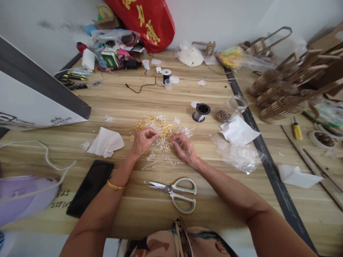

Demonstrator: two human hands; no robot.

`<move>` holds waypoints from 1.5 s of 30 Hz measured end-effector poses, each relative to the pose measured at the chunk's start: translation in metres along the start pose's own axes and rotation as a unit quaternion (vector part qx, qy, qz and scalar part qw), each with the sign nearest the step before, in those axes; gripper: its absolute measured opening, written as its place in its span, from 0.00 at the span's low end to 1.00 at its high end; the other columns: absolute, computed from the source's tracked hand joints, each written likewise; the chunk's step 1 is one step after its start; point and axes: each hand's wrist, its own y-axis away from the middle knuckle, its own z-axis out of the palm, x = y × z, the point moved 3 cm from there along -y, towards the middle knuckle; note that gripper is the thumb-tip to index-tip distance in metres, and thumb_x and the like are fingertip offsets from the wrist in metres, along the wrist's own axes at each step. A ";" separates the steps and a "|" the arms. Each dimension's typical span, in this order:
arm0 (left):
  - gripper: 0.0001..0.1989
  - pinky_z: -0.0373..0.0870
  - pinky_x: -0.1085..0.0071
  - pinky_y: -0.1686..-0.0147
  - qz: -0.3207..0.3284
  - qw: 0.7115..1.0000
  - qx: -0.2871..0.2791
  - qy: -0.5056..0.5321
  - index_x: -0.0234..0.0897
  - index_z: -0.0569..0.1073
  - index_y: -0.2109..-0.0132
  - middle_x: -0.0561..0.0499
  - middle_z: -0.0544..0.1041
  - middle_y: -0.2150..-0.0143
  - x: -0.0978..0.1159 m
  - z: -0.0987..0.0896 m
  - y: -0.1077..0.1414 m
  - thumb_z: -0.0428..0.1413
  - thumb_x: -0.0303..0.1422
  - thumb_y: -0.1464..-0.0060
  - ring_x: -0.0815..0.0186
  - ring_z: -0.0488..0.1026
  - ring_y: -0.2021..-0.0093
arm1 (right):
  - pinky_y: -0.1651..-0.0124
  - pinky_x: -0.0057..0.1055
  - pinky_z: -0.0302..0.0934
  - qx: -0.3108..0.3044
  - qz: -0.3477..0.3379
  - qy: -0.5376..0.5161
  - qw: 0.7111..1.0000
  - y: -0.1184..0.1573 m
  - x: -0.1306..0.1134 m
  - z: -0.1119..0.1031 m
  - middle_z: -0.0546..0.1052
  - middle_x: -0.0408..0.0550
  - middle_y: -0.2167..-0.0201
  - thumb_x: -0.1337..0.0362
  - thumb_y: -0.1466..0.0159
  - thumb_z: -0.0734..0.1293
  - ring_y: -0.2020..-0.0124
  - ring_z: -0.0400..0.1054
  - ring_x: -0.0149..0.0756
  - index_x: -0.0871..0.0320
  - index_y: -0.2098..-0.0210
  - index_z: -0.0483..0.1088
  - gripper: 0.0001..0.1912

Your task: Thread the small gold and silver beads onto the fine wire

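Over a heap of small gold and silver beads or jewellery findings (162,137), my two hands face each other. My left hand (143,140) is pinched, thumb against fingertips, at the heap's left side. My right hand (184,149) is pinched too, at its right edge. What either pinch holds is too small to make out. Just beyond my right hand lie thin white or silver sticks (186,131). Thin beaded strands (160,163) rest in front of the heap. Nearer to me, scissors (171,191) with pale handles lie with blades slightly apart.
A black phone (89,187) and crumpled white paper (106,142) lie at left. A wire spool (200,112), glass jar (237,105) and plastic bags (238,157) stand or lie at right. A large white box (40,96) borders the left; brown woven baskets (284,89) crowd the far right.
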 end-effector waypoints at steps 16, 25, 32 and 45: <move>0.06 0.72 0.63 0.58 0.114 0.987 -0.008 -0.113 0.38 0.78 0.65 0.48 0.79 0.65 0.009 0.004 0.002 0.56 0.27 0.48 0.62 0.74 0.62 | 0.63 0.34 0.63 -0.003 0.005 0.001 1.000 0.000 -0.001 0.000 0.72 0.46 0.70 0.63 0.34 0.62 0.68 0.67 0.36 0.56 0.67 0.66 0.05; 0.08 0.73 0.65 0.61 0.084 0.989 -0.039 -0.115 0.36 0.78 0.63 0.47 0.80 0.65 0.008 0.007 -0.001 0.54 0.27 0.47 0.62 0.76 0.63 | 0.65 0.33 0.62 -0.002 0.005 0.003 1.000 0.000 -0.001 0.000 0.72 0.47 0.70 0.63 0.34 0.62 0.69 0.66 0.35 0.56 0.66 0.67 0.05; 0.06 0.72 0.62 0.57 0.083 0.985 -0.024 -0.148 0.37 0.79 0.63 0.47 0.81 0.64 0.009 0.004 -0.009 0.57 0.32 0.46 0.61 0.76 0.62 | 0.65 0.33 0.62 -0.002 0.007 -0.002 1.000 0.000 0.000 0.000 0.72 0.47 0.70 0.64 0.34 0.62 0.69 0.66 0.35 0.56 0.66 0.67 0.05; 0.07 0.64 0.55 0.45 0.112 0.950 -0.052 -0.287 0.36 0.78 0.64 0.47 0.79 0.62 0.019 0.029 -0.047 0.55 0.30 0.44 0.60 0.72 0.59 | 0.65 0.31 0.61 0.001 0.017 0.004 1.000 0.000 0.000 0.000 0.71 0.45 0.71 0.63 0.35 0.62 0.70 0.65 0.33 0.57 0.67 0.67 0.06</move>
